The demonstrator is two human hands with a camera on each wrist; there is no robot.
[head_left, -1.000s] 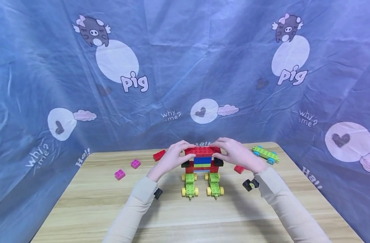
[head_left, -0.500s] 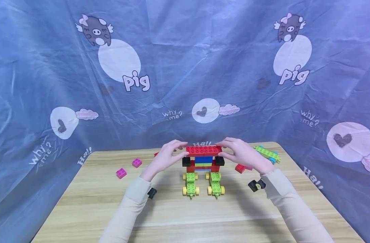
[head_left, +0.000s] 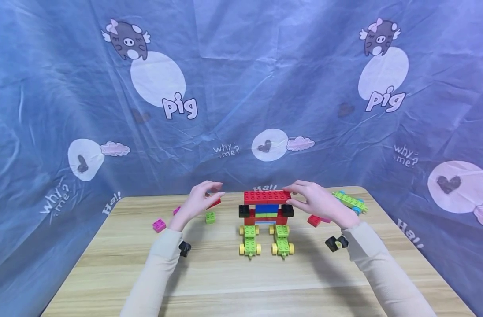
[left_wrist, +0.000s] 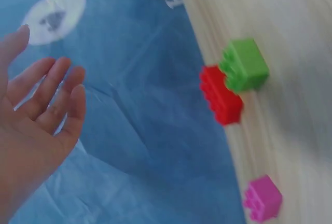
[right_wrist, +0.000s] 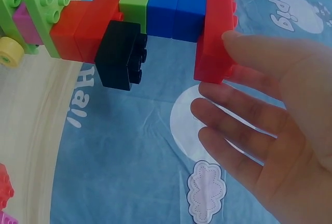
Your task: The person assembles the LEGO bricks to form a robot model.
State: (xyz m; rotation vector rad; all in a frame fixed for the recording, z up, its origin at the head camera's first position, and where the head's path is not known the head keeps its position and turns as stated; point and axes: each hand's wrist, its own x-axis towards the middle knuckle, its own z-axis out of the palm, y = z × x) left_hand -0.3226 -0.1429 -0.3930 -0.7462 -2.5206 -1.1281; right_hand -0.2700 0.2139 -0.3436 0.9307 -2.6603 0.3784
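Note:
A toy brick figure stands upright mid-table in the head view. Its top is a long red brick row (head_left: 263, 197), over blue bricks (head_left: 267, 208) with a black brick (head_left: 243, 211) jutting out on either side. Two green wheeled bases (head_left: 250, 246) with yellow wheels form its feet. My right hand (head_left: 314, 200) pinches the right end of the red row between thumb and forefinger, the other fingers spread below. My left hand (head_left: 198, 202) hovers left of the figure, fingers relaxed and holding nothing, as the left wrist view confirms.
A loose green brick (head_left: 210, 217), a red brick (left_wrist: 223, 97) and magenta bricks (head_left: 159, 226) lie on the left of the wooden table (head_left: 241, 286). At right are a red brick (head_left: 314, 220) and a green base with blue wheels (head_left: 350, 201). A blue cloth (head_left: 233, 88) hangs behind.
My left hand has let go of the red row and moved left, uncovering its left end and the loose green brick. The right hand stays at the right end.

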